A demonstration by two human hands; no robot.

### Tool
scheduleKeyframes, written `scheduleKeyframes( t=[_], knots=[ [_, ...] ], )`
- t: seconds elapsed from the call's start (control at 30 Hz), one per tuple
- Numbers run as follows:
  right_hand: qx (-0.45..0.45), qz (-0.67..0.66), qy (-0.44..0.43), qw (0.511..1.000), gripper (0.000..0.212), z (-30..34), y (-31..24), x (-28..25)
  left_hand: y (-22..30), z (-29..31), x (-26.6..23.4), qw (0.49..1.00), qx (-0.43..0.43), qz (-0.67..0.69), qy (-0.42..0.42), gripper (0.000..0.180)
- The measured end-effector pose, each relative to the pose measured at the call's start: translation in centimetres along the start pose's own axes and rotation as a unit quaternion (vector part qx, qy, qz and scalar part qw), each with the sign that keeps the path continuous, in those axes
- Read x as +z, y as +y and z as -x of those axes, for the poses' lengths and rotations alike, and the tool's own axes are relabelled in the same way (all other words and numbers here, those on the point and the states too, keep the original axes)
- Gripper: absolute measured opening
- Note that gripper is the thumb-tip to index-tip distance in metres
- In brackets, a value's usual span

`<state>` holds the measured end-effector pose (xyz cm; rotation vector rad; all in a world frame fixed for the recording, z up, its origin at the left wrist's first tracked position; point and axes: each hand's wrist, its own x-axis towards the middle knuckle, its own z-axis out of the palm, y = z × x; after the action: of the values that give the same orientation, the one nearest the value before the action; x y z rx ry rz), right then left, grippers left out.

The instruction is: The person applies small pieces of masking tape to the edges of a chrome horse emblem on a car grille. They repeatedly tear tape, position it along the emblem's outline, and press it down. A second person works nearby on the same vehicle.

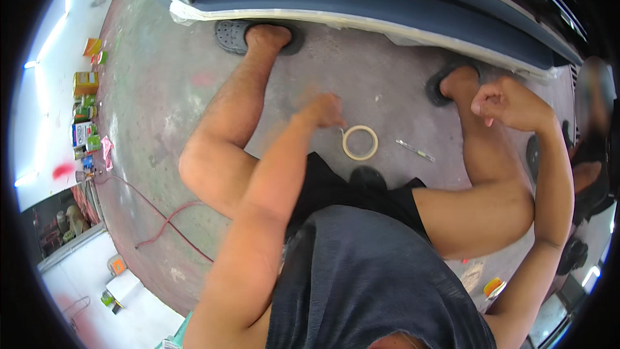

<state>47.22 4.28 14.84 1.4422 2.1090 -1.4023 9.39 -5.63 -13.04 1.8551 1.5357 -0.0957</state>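
Observation:
My left hand [321,110], partly smeared by motion, hovers in front of me with its fingers curled. Just beyond its fingertips is a cream roll of masking tape [360,143]. A short tail from the roll reaches up towards those fingertips; whether they pinch it is unclear. My right hand [516,105] is raised over my right shin, fingers bent in towards the palm, with nothing visible in them. On the floor between my legs, right of the tape, lies a slim, pale, pen-like tool [415,150].
A blue-grey vehicle panel [336,0] spans the far side, with pale covering [310,18] along its lower edge. My feet, in grey clogs [231,36], stand near it. Several cans [84,84] line the left wall. A red hose [169,220] trails across the floor.

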Motion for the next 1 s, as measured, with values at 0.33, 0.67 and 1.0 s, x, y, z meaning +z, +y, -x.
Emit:
scheduleKeyframes(
  t=[0.33,0.67,1.0],
  knots=[
    [-0.086,0.189,-0.107,0.972,0.03,-11.6,-8.9,7.5,4.7,2.6,4.4,0.999,-0.017,-0.015,-0.041,0.031],
    [-0.125,0.21,-0.066,0.967,0.034,-8.0,-13.1,8.5,4.4,2.8,2.4,0.977,-0.076,0.151,0.127,0.029],
    [-0.318,0.235,0.023,0.918,0.041,-5.6,-13.4,3.9,5.8,4.7,-7.1,0.758,-0.079,0.622,0.178,0.019]
  ],
)
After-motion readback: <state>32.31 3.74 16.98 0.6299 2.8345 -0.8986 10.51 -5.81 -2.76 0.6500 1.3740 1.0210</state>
